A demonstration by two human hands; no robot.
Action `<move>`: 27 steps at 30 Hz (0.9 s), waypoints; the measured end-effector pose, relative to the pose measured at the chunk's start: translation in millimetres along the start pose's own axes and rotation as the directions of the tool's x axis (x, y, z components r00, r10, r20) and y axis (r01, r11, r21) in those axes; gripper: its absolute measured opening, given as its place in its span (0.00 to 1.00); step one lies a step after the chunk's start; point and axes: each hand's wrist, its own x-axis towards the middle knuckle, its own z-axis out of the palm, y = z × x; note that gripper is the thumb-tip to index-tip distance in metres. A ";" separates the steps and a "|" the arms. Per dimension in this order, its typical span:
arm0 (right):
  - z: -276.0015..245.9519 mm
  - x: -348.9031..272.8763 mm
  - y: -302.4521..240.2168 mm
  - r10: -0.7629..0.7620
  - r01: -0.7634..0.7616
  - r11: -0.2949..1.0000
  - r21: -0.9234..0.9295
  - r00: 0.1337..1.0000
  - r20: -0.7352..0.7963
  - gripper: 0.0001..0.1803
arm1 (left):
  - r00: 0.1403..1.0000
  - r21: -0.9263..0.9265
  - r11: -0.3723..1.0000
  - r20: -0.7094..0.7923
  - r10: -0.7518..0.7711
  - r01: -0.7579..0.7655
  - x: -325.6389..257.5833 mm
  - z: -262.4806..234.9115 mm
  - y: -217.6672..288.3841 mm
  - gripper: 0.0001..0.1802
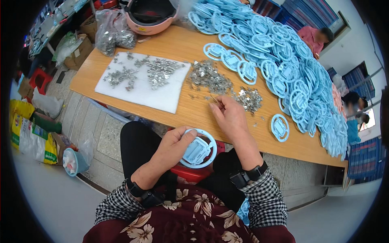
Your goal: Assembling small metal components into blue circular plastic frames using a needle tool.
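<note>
My left hand grips a round light blue plastic part by its rim, over my lap. An openwork ring surrounds a raised block in the part's middle. At the table's front edge my right hand is closed in a pinch on a thin brownish stick; its far end is too small to make out. Just beyond that hand lies a heap of small silvery metal pieces. A smaller, shinier heap is right beside it. One loose blue part rests to the right.
A white foam sheet with scattered silvery pieces covers the table's left part. A large pile of blue parts fills the right side. A pink helmet and a plastic bag stand at the back left. Other people sit beyond the pile.
</note>
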 end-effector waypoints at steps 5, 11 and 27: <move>18.1 18.3 5.3 -0.039 0.055 0.986 -0.155 0.994 0.104 0.09 | 0.986 0.103 0.984 -0.071 0.150 -0.143 -12.3 -18.4 0.1 0.14; -6.6 7.6 24.9 0.133 -0.149 0.986 0.068 0.971 0.197 0.06 | 0.986 0.052 0.985 0.026 0.165 -0.166 9.0 -16.6 -14.3 0.17; -13.6 -43.5 -11.2 0.147 -0.236 0.512 0.826 0.971 0.186 0.07 | 0.976 0.125 0.975 0.139 0.167 -0.185 43.6 13.2 2.5 0.17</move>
